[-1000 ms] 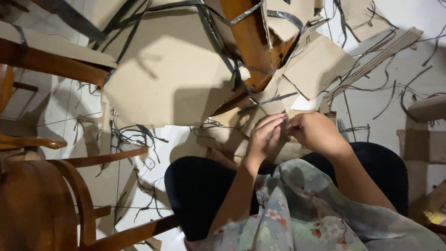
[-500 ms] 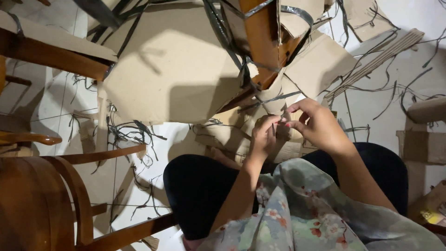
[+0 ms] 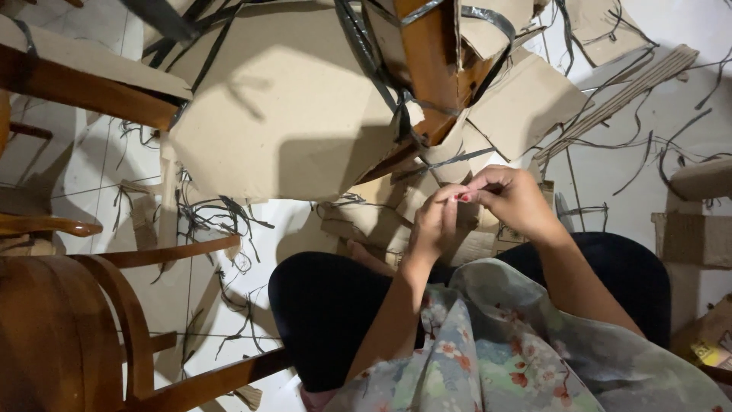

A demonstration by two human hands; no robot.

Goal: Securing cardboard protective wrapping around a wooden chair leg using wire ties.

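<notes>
Head view: the left hand (image 3: 435, 221) and right hand (image 3: 512, 200) are meeting fingertip to fingertip above the lap, pinching something too small to make out. Just beyond them, cardboard wrapping (image 3: 290, 114) bound with black straps (image 3: 366, 53) is covering a wooden chair frame (image 3: 431, 61). Another wooden chair (image 3: 69, 320) is standing at near left on the tiled floor (image 3: 648, 152).

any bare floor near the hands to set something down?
Bare tile right of the right hand, between the cardboard strips and the box. A smaller patch lies left of the knee, strewn with black straps. Ahead of the left hand, cardboard sheets crowd everything.
</notes>
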